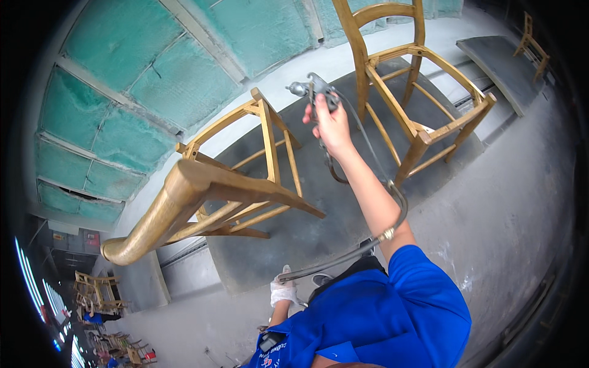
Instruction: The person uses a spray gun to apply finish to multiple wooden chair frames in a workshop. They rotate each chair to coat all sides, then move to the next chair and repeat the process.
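Note:
My right hand (pixel 331 126), bare, is wrapped round the handle of a metal spray gun (pixel 319 89) held out in front, its cup-shaped end to the left. A grey hose (pixel 343 254) loops down from the gun past my right forearm. Closer to my body, my left hand (pixel 283 292), in a whitish glove, is closed on the hose, thumb up. Left of the gun is a wooden chair frame (pixel 190 184), its curved backrest toward me. Right of the gun, another wooden chair frame (pixel 423 122) stands with an open seat. Neither hand touches a chair.
Both chairs are on a dark grey platform (pixel 264 257). Behind it rises a wall of green filter panels (pixel 178 73). A farther board (pixel 500 70) carries another chair (pixel 532 46) at the right. More chairs (pixel 98 291) and a person in blue (pixel 98 318) are at the far left.

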A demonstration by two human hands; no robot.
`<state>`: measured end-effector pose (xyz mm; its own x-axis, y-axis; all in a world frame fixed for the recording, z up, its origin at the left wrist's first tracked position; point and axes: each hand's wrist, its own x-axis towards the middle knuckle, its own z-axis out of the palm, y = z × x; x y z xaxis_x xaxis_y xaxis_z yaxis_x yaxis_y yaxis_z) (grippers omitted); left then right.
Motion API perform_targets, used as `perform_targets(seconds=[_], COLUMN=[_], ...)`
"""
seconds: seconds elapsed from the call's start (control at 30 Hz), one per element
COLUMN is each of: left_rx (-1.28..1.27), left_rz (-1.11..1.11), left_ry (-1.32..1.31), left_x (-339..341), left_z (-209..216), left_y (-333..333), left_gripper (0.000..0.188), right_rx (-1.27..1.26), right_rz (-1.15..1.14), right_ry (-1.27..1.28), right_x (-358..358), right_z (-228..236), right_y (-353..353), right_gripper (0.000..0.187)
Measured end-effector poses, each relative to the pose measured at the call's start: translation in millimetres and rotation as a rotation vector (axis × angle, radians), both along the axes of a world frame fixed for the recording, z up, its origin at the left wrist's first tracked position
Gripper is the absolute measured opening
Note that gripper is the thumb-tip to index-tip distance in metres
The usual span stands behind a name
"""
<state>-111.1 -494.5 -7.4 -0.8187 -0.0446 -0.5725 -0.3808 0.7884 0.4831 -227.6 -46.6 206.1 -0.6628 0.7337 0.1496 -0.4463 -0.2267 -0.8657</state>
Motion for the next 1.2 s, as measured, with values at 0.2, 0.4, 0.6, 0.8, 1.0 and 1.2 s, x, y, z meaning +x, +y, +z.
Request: perform_targets(seconds=[0.2, 0.4, 0.6, 0.8, 1.0, 1.2], left_rx=[0.269, 0.098, 0.152, 0.019, 0.119, -0.027], left_rz=[0.147, 0.23, 0.361, 0.339, 0.352, 0.195], left_ry=[0.185, 0.042, 0.105, 0.136, 0.221, 0.216], left_x=[31.7, 54.0, 61.8, 77.8, 85.9, 78.0], left_z=[31.5, 45.6, 56.1, 75.1, 71.5, 70.7], left_y=[11.7, 7.1, 8.0, 17.0, -7.6, -48.2], left_gripper=[0.043, 0.026, 0.019, 0.039, 0.044, 0.047], right_rx=[-0.023, -0.108, -0.168, -0.212, -0.107, 0.244], right_rz=[0.025, 0.011, -0.054, -0.128, -0.141, 0.045], right_ry=[-0.132, -0.366, -0.542, -0.672, -0.347, -0.532], right_x=[-85.0, -97.6, -92.4, -82.2, -56.9, 26.5], right_z=[-40.8, -152.1, -246.6, -289.1, -247.7, -166.0], right_y=[46.1, 66.5, 76.9, 83.5, 53.5, -5.7], right_gripper=[0.035, 0.032, 0.032, 0.034, 0.032, 0.05])
